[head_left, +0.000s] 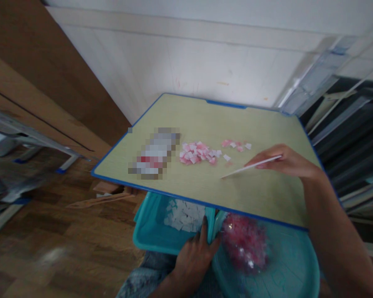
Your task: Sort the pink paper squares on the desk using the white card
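My right hand [279, 161] is over the right part of the yellow-green tabletop [186, 111], closed on a thin white flat strip [251, 166] seen nearly edge-on. The strip's far tip points left, close to the tabletop. Left of it lies a heap of small pink and white squares [195, 152], with a few loose pink and white pieces [233, 144] farther back. Below the table edge, my left hand [195, 256] grips the right rim of a teal rectangular tub [157, 244], fingers over the wall. White square pieces [185, 215] lie inside the tub.
A round teal basin [311, 265] holds a clear bag of pink-red material [245, 244], right of the tub. A pixelated flat item [155, 153] lies on the table's left. Behind stands a white wall [174, 54]; brown cardboard [65, 82] leans at left. Dark panels [354, 132] stand right.
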Demonstrator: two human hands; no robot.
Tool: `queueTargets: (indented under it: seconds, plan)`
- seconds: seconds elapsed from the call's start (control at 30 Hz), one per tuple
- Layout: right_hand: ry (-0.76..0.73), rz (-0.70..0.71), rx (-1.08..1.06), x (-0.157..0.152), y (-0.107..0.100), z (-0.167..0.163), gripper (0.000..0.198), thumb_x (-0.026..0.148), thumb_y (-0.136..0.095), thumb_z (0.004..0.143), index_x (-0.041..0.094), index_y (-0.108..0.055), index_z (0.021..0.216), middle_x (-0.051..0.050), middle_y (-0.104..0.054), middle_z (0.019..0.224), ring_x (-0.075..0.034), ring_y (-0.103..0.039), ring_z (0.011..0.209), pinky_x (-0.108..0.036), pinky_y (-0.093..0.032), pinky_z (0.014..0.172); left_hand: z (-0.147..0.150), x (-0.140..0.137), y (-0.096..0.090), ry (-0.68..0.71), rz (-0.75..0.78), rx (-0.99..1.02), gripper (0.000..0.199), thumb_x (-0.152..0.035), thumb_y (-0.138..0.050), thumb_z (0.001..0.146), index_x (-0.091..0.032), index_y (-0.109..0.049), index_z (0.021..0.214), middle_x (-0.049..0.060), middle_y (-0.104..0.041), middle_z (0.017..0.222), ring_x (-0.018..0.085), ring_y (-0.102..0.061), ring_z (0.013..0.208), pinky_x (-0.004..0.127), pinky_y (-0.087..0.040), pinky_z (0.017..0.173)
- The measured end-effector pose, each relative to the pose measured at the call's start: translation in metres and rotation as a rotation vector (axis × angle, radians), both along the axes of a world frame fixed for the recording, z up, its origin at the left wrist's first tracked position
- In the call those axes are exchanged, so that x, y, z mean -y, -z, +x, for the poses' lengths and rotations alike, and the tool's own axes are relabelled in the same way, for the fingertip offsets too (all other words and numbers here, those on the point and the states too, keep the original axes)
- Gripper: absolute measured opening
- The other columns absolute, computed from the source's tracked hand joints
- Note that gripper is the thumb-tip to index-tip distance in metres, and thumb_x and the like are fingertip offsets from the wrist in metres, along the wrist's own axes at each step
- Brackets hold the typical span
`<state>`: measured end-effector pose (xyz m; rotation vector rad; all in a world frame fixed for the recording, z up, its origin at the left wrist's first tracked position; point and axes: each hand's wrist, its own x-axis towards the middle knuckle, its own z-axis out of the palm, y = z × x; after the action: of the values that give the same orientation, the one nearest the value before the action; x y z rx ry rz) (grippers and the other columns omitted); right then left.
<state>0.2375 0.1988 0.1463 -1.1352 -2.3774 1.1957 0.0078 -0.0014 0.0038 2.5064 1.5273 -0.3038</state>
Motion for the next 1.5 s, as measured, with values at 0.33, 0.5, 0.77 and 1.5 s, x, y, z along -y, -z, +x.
queueTargets:
  seconds: [0.33, 0.5, 0.77, 1.5]
  plan:
    - [0.222, 0.092, 0.029, -0.011, 0.005, 0.020, 0.036, 0.041, -0.059, 0.067, 0.012, -0.068, 0.087, -0.006, -0.067, 0.078, -0.017, -0.056, 0.066, -0.024, -0.040, 0.058, -0.002, 0.000, 0.000, 0.008, -0.014, -0.012, 0.050, -0.019, -0.034, 0.082, -0.038, -0.025, 0.127, 0.020, -0.034, 0.131, 0.019, -0.060, 0.077, 0.030, -0.050, 0.059]
    - [0.174, 0.071, 0.043, -0.008, -0.002, 0.027, 0.034, 0.039, -0.060, 0.066, 0.010, -0.069, 0.081, -0.009, -0.067, 0.073, -0.018, -0.056, 0.065, -0.025, -0.040, 0.059, -0.003, 0.000, 0.000, 0.017, -0.022, -0.023, 0.050, -0.020, -0.032, 0.082, -0.038, -0.024, 0.128, 0.020, -0.033, 0.131, 0.019, -0.061, 0.076, 0.030, -0.050, 0.058]
    - [0.266, 0.071, -0.036, -0.017, 0.013, 0.018, 0.041, 0.044, -0.061, 0.062, 0.012, -0.068, 0.086, -0.006, -0.067, 0.079, -0.019, -0.058, 0.067, -0.027, -0.042, 0.059, -0.003, 0.001, 0.004, 0.011, 0.027, -0.007, 0.053, -0.018, -0.035, 0.081, -0.038, -0.022, 0.128, 0.021, -0.035, 0.130, 0.018, -0.061, 0.073, 0.030, -0.050, 0.057]
    - [0.228, 0.010, -0.007, -0.022, 0.014, 0.030, 0.038, 0.043, -0.063, 0.060, 0.011, -0.069, 0.080, -0.006, -0.066, 0.071, -0.016, -0.056, 0.060, -0.025, -0.041, 0.054, -0.004, 0.003, 0.009, 0.024, -0.024, -0.032, 0.054, -0.016, -0.039, 0.079, -0.038, -0.026, 0.127, 0.022, -0.032, 0.131, 0.018, -0.060, 0.074, 0.030, -0.049, 0.059]
